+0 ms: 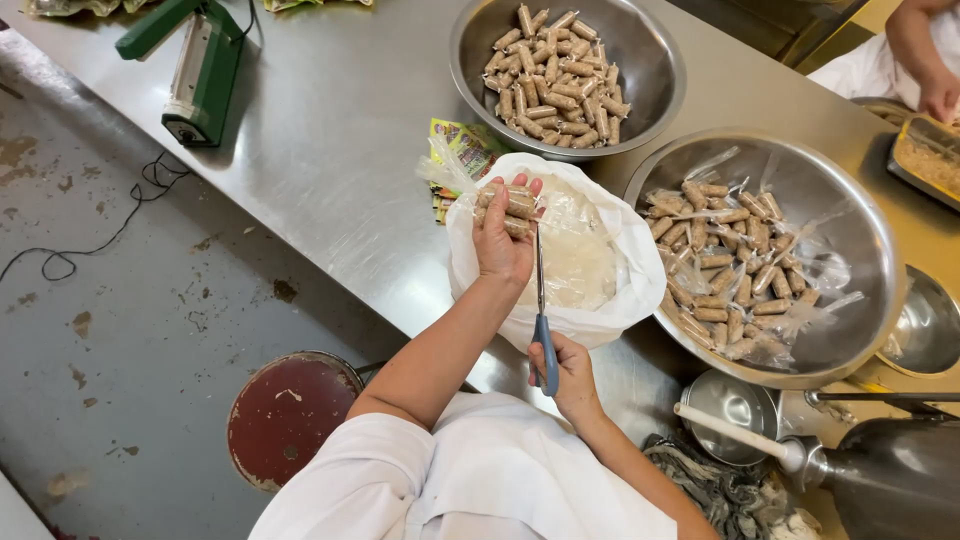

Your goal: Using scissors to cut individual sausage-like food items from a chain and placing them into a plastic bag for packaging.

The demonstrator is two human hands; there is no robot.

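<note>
- the view looked straight down from the person's head onto a long steel table (330,150) that ran from the far left to the near right.
- the left hand (503,235) was raised over the table, fingers closed around a small clear packet of tan rolls (512,207).
- the right hand (567,372) sat nearer the body, fingers through the blue handles of a pair of scissors (541,305), gripping them.
- the scissor blades pointed away from the person, with their tips just beside the packet; whether they touched it could not be told.
- under both hands stood a white plastic bag (610,290), open at the top, with clear wrappers inside.
- on the far side of the bag stood a steel bowl (655,70) holding loose tan rolls.
- to the right of the bag stood a larger steel bowl (850,210) with rolls in clear packets.
- a green heat sealer (205,75) sat at the far left of the table, its black cord trailing onto the floor.
- a round red stool (290,410) stood on the floor near the person's left arm.
- another person's hand (940,92) rested at the far right by a tray (925,155).
</note>
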